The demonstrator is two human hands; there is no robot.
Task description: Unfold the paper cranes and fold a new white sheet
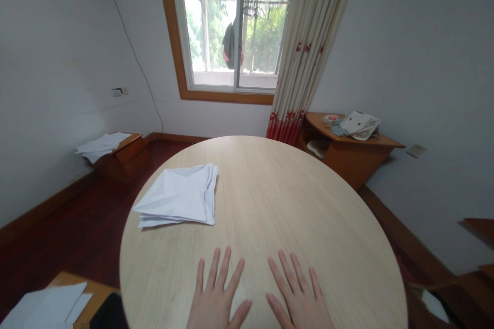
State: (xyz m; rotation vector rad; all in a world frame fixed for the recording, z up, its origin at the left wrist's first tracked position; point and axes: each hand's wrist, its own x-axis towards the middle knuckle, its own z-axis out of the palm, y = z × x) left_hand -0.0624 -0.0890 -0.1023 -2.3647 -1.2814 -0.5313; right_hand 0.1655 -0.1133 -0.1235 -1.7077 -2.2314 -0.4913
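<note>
Resting flat on the round wooden counter [270,205], the left hand [218,295] and the right hand [297,295] lie side by side, palms down, close together but not touching. The fingers [224,267] of both are spread apart and hold nothing. Ahead of the left fingers and off to their left sits a stack of folded white paper [179,195], well apart from them. Beyond the right fingers, past the counter's far edge, a striped curtain [304,61] hangs beside a window [231,25].
</note>
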